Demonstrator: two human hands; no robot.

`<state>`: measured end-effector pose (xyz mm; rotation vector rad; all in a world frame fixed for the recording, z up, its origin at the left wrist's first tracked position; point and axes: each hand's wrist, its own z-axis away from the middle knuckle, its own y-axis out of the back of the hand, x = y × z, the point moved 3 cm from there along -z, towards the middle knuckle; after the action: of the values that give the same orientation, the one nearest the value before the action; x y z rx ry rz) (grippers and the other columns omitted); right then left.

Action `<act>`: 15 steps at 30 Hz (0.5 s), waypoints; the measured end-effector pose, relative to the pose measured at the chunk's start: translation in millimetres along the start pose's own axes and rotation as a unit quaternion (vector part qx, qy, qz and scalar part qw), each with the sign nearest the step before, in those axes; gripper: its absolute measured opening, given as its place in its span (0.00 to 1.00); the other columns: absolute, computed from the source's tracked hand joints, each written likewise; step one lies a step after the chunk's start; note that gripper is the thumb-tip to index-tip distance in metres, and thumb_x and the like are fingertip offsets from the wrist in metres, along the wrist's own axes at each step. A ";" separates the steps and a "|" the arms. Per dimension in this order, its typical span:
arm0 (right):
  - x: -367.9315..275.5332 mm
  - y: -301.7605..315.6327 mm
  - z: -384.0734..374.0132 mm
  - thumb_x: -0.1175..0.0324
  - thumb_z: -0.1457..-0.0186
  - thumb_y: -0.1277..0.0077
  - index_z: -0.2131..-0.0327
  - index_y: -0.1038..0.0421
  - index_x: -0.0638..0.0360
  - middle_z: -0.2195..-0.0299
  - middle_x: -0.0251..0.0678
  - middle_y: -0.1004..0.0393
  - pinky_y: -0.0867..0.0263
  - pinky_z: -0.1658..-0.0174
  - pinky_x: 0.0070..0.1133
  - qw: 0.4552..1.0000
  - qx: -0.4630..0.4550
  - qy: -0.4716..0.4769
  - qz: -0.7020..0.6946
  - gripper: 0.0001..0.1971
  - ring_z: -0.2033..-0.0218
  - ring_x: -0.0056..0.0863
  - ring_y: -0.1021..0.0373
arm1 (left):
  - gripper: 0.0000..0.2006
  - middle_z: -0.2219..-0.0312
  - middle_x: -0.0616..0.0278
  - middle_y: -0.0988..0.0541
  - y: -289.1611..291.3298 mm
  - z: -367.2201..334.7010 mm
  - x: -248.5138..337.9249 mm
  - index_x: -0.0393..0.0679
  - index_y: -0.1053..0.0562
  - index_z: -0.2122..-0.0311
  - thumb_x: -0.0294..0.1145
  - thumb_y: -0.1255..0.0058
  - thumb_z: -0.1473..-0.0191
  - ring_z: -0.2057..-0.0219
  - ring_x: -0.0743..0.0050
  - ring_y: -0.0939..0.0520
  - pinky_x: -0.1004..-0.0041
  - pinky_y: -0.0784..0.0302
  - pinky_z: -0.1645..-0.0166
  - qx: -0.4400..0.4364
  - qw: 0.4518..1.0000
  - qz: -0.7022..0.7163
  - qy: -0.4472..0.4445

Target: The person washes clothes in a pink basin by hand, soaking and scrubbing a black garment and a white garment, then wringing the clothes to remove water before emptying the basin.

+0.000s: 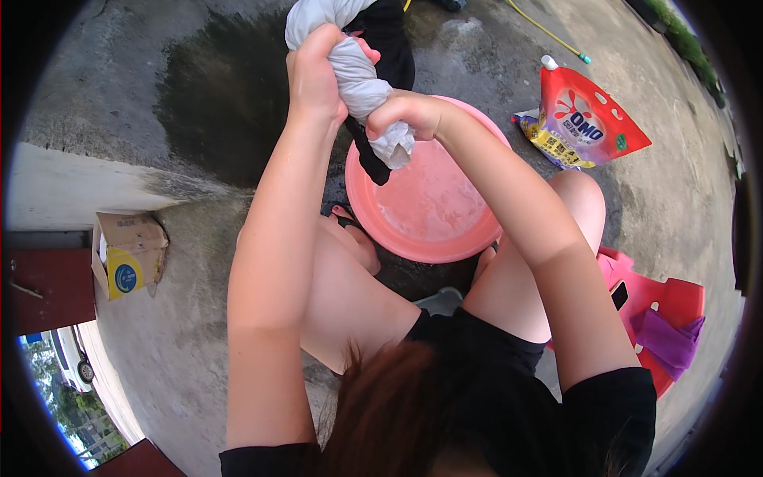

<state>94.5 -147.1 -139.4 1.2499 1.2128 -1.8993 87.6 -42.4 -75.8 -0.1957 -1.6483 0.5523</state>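
Observation:
My left hand (pixel 316 75) grips the upper part of a twisted white and black garment (pixel 362 79). My right hand (pixel 409 113) is closed on its lower end, just above a pink basin (pixel 421 211) of soapy water on the concrete ground. The garment is wrung tight between both hands, and its free end hangs over the basin's left rim. My bare knees sit on either side of the basin.
A red detergent pouch (pixel 588 119) lies on the ground at the right of the basin. A pink stool (pixel 660 310) with a purple cloth (pixel 668 338) stands at my right. A cardboard box (pixel 127 254) sits at the left. A yellow hose (pixel 548 32) and a wet patch lie beyond.

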 end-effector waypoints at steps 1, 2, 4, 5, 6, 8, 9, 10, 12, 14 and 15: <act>1.8 1.3 0.4 0.74 0.69 0.49 0.75 0.34 0.58 0.81 0.28 0.35 0.42 0.78 0.16 1.000 0.011 0.002 0.005 0.10 0.81 0.18 0.37 | 0.09 0.83 0.56 0.28 -1.0 -0.7 -2.0 0.34 0.32 0.78 0.30 0.61 0.59 0.79 0.67 0.25 0.70 0.29 0.72 -0.009 1.000 -0.022 0.009; 3.7 2.1 -0.1 0.73 0.68 0.48 0.75 0.34 0.58 0.81 0.28 0.35 0.42 0.78 0.16 1.000 0.020 0.003 0.010 0.11 0.81 0.18 0.37 | 0.10 0.83 0.58 0.28 -1.6 -0.2 -2.8 0.35 0.33 0.75 0.31 0.61 0.57 0.78 0.68 0.25 0.71 0.29 0.71 -0.016 0.999 -0.045 0.017; 8.6 -0.2 1.9 0.69 0.66 0.45 0.70 0.32 0.59 0.77 0.27 0.32 0.41 0.76 0.16 0.992 0.084 0.049 0.081 0.14 0.78 0.17 0.36 | 0.10 0.83 0.58 0.28 -2.1 3.4 -1.8 0.35 0.32 0.76 0.32 0.61 0.57 0.78 0.68 0.25 0.71 0.29 0.71 -0.018 0.997 -0.077 0.014; 2.0 -13.3 12.1 0.65 0.64 0.43 0.66 0.31 0.60 0.74 0.28 0.30 0.42 0.74 0.15 0.986 0.093 0.108 0.083 0.18 0.74 0.14 0.36 | 0.10 0.83 0.58 0.28 -2.0 4.7 -0.7 0.36 0.32 0.77 0.32 0.61 0.57 0.77 0.68 0.25 0.72 0.29 0.71 -0.021 0.994 -0.109 0.009; 11.3 -10.4 11.2 0.64 0.62 0.42 0.59 0.33 0.59 0.70 0.28 0.30 0.42 0.72 0.14 0.986 0.096 0.094 0.099 0.23 0.71 0.14 0.36 | 0.10 0.83 0.58 0.28 0.1 4.7 0.2 0.36 0.32 0.77 0.32 0.61 0.57 0.77 0.68 0.25 0.72 0.29 0.71 -0.018 0.994 -0.105 0.009; 29.2 -13.7 24.0 0.64 0.61 0.43 0.54 0.38 0.58 0.69 0.28 0.31 0.41 0.71 0.15 0.982 0.165 0.091 0.026 0.28 0.70 0.15 0.36 | 0.11 0.82 0.58 0.27 10.1 5.4 5.2 0.36 0.31 0.78 0.33 0.60 0.57 0.77 0.69 0.24 0.72 0.29 0.71 0.017 0.994 -0.101 0.029; 37.0 -12.6 34.8 0.63 0.61 0.43 0.50 0.43 0.58 0.69 0.28 0.31 0.40 0.70 0.15 0.982 0.164 0.091 0.004 0.32 0.69 0.17 0.35 | 0.11 0.82 0.58 0.27 14.7 2.1 7.8 0.35 0.31 0.77 0.33 0.60 0.56 0.77 0.69 0.24 0.72 0.29 0.71 0.022 0.995 -0.094 0.025; 53.7 -11.9 42.9 0.63 0.61 0.43 0.50 0.43 0.58 0.69 0.28 0.31 0.40 0.70 0.15 0.982 0.168 0.088 0.007 0.32 0.69 0.17 0.35 | 0.11 0.82 0.59 0.28 20.8 -0.5 12.3 0.34 0.31 0.75 0.33 0.60 0.56 0.77 0.69 0.25 0.73 0.29 0.70 0.036 0.996 -0.081 0.026; 105.2 -5.2 56.7 0.64 0.60 0.44 0.52 0.40 0.59 0.71 0.31 0.31 0.38 0.68 0.16 0.965 0.246 0.088 -0.023 0.29 0.67 0.19 0.35 | 0.11 0.83 0.59 0.28 37.0 -5.0 30.0 0.33 0.32 0.73 0.32 0.59 0.56 0.78 0.69 0.26 0.74 0.29 0.69 0.036 0.997 -0.071 0.013; 174.2 6.4 73.2 0.60 0.61 0.45 0.54 0.37 0.60 0.68 0.38 0.30 0.37 0.62 0.21 0.953 0.265 -0.068 0.128 0.28 0.63 0.26 0.33 | 0.11 0.82 0.60 0.29 45.4 -3.4 41.2 0.32 0.33 0.73 0.31 0.59 0.56 0.78 0.69 0.27 0.74 0.29 0.68 0.047 0.997 -0.064 0.004; 209.6 8.6 79.6 0.58 0.61 0.45 0.55 0.36 0.60 0.65 0.40 0.30 0.37 0.59 0.23 0.928 0.237 -0.147 0.247 0.28 0.61 0.31 0.33 | 0.11 0.81 0.56 0.26 59.3 -7.8 46.7 0.34 0.31 0.76 0.33 0.58 0.56 0.77 0.69 0.24 0.74 0.29 0.70 0.045 0.997 -0.067 -0.002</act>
<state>-17.0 -216.8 -321.2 1.2865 0.2442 -1.9409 76.4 31.2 -61.4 -0.0178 -1.6226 0.5241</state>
